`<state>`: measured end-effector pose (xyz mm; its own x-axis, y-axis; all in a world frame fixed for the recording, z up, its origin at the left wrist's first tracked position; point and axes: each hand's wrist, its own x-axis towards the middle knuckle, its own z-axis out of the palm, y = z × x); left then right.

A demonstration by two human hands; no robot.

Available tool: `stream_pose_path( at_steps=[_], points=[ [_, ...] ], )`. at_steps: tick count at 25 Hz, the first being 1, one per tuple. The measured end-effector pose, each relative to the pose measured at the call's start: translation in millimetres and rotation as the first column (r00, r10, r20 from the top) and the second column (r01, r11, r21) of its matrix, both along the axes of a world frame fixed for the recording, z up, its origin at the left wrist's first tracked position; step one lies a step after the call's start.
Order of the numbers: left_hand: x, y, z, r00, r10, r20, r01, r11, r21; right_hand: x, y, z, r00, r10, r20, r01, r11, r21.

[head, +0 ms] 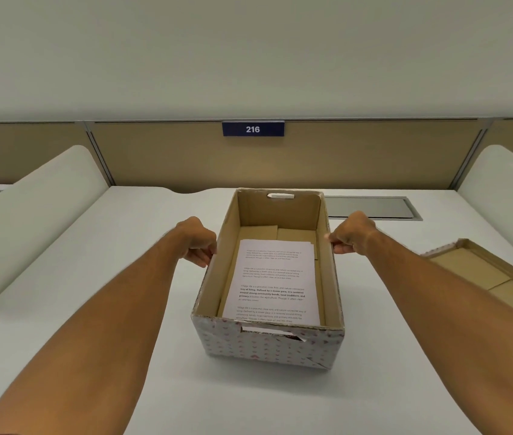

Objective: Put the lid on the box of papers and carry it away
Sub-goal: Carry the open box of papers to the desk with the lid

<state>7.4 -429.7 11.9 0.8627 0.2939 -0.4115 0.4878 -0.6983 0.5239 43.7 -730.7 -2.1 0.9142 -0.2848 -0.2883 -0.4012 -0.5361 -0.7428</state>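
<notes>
Both arms are reaching out over the white desk (92,309), and the open box (267,343) is sitting right in the middle of it, lengthwise away from the person. The left hand (197,241) is curling against the box's left wall, fingers (200,260) bent in at the top edge. The right hand (350,235) is doing the same on the right wall, fingertips pinching at the rim. Both hands are looking closed on the box's sides, though how firmly they are gripping is hard to judge from this angle.

Inside, a stack of printed papers (272,281) is lying flat on the cardboard floor, nearer the front wall than the far one. The outside of the box is showing a white pattern with small reddish marks, and the near handle cutout is looking torn. A second cutout is showing in the far wall.

The lid (474,271) is resting off to the right on the desk, underside up, well apart from the box and partly behind the right forearm. On the tan partition (186,158) beyond, a blue sign (253,129) is reading 216.
</notes>
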Motion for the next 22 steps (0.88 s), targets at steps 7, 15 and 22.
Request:
stream_pose_path(
  at_steps=[7, 15, 22],
  points=[
    [4, -15, 10, 0.919, -0.317, 0.235, 0.168, 0.853, 0.495, -31, -14, 8, 0.949, 0.133, 0.286, -0.049, 0.958, -0.281],
    [-25, -119, 1, 0.608, -0.690, 0.392, 0.368, 0.683, 0.631, -91, -42, 10, 0.921, 0.335, 0.198, -0.058, 0.622, -0.781],
    [-49, -205, -23, 0.478, -0.803, 0.356, 0.462, 0.574, 0.676, -138, -97, 0, 0.937, 0.306, 0.166, 0.000, 0.477, -0.879]
  ],
)
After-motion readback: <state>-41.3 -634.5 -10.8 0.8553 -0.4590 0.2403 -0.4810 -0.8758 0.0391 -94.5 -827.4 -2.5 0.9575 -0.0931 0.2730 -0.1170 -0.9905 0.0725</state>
